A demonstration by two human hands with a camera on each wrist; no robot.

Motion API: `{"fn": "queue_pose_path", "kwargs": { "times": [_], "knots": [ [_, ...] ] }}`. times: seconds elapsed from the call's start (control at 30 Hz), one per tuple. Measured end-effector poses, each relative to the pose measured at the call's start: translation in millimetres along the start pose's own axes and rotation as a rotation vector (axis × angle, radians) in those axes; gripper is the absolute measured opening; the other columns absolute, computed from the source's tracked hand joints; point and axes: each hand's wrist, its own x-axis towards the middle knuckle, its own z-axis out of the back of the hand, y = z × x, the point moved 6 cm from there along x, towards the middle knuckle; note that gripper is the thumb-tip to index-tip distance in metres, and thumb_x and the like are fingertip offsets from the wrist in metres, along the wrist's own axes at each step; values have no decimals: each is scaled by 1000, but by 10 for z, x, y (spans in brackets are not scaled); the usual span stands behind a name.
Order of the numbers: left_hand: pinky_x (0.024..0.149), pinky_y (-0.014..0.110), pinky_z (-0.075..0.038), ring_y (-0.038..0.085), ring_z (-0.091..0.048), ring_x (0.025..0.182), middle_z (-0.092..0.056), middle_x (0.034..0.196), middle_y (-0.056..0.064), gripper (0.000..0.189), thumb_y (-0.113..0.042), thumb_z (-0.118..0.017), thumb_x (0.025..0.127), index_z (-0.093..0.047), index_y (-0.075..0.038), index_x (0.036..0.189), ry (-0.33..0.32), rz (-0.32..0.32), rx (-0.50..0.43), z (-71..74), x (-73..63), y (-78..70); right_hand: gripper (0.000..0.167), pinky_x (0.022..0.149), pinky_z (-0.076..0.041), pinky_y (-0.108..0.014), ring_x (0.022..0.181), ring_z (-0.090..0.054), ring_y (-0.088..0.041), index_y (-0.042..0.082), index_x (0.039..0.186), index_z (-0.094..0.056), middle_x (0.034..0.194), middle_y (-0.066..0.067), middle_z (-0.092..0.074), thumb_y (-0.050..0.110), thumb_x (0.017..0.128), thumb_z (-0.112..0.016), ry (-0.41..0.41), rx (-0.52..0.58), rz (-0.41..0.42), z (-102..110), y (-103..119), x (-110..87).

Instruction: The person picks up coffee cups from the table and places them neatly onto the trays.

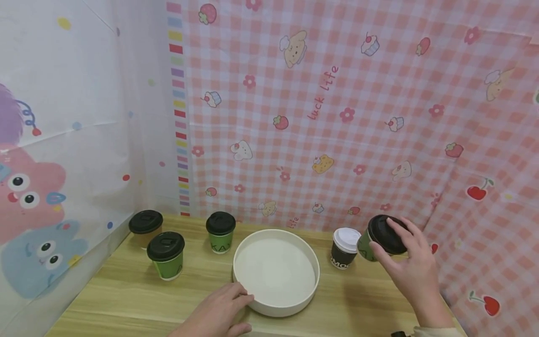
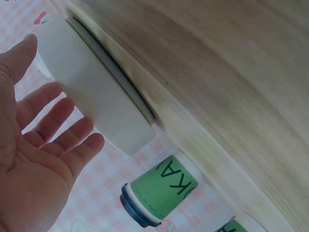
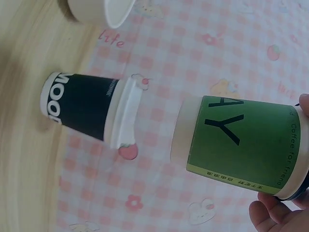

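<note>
My right hand [image 1: 414,267] grips a green paper coffee cup [image 3: 246,145] by its black lid [image 1: 385,234], thumb on one side and fingers on the other. The cup is tilted and raised off the table, just right of a black cup with a white lid [image 1: 345,248]. In the right wrist view, that black cup [image 3: 84,104] stands apart from the held one. My left hand [image 1: 221,311] lies at the near left edge of a round cream dish [image 1: 275,309], fingers loosely extended. In the left wrist view, the fingers of the left hand [image 2: 43,145] are beside the dish's wall [image 2: 96,87].
Left of the dish stands a small green cup with a black lid [image 1: 221,232]. Farther left are another green cup [image 1: 166,257] and a brown cup [image 1: 146,227], both black-lidded. A pink checked cloth [image 1: 294,140] hangs behind the wooden table [image 1: 126,299].
</note>
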Motion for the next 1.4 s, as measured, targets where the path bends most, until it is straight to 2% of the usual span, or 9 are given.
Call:
{"fn": "queue_pose_path", "kwargs": {
  "times": [0.13, 0.3, 0.37, 0.4, 0.47, 0.57, 0.63, 0.87, 1.4],
  "knots": [
    [98, 33, -58, 8, -61, 113, -64, 126, -6, 54, -50, -79, 96, -71, -16, 137, 13, 9, -10, 1, 2, -1, 70, 84, -54, -70, 134, -57, -56, 17, 144, -68, 156, -23, -55, 18, 79, -94, 8, -10, 32, 0, 133, 5],
    [99, 34, -58, 8, -60, 113, -64, 127, -6, 55, -50, -79, 96, -71, -15, 138, 23, 15, -22, 0, 3, -2, 72, 93, -49, -75, 138, -53, -56, 19, 144, -69, 157, -22, -55, 16, 76, -95, 22, 43, 52, -24, 268, -5],
    [99, 34, -58, 8, -60, 113, -64, 127, -6, 55, -50, -79, 96, -71, -15, 138, 22, 15, -25, 0, 2, -1, 74, 94, -49, -71, 139, -53, -55, 20, 143, -69, 156, -20, -56, 15, 75, -95, 16, 56, 73, -36, 321, -12],
    [99, 34, -58, 8, -60, 113, -64, 127, -6, 55, -50, -79, 96, -71, -15, 138, 20, 14, -24, -1, 2, -1, 74, 92, -50, -67, 138, -54, -55, 20, 143, -69, 156, -20, -56, 14, 74, -96, 10, 59, 87, -41, 348, -17],
    [99, 34, -58, 8, -60, 114, -64, 127, -6, 55, -50, -79, 95, -71, -15, 138, 15, 11, -18, -3, 2, -2, 76, 99, -52, -46, 137, -55, -54, 21, 143, -70, 156, -19, -57, 13, 72, -96, 0, 66, 104, -52, 390, -28],
    [99, 34, -58, 8, -60, 114, -64, 127, -6, 55, -50, -79, 95, -71, -15, 138, 10, 8, -9, -10, 2, -1, 77, 98, -42, -15, 135, -58, -52, 23, 143, -70, 156, -18, -57, 12, 71, -96, -8, 75, 126, -68, 447, -44],
    [98, 33, -58, 8, -60, 113, -64, 127, -6, 55, -50, -79, 95, -71, -16, 138, 11, 9, -8, -16, 3, 1, 77, 96, -32, -3, 135, -58, -52, 23, 143, -70, 156, -18, -57, 12, 71, -96, -10, 81, 141, -79, 480, -54],
    [92, 31, -58, 6, -59, 110, -63, 125, -7, 55, -50, -79, 95, -71, -16, 138, 18, 15, -21, -24, 8, 6, 80, 102, -30, 1, 133, -58, -51, 20, 144, -69, 155, -20, -56, 7, 71, -97, 14, 119, 194, -137, 591, -95],
    [93, 30, -57, 6, -59, 111, -63, 126, -7, 56, -50, -78, 96, -70, -16, 139, 31, 19, -45, -12, 0, -3, 79, 101, -32, 4, 130, -63, -48, 24, 144, -69, 157, -15, -56, 13, 72, -98, 78, 129, 200, -314, 746, -238]
  ]
}}
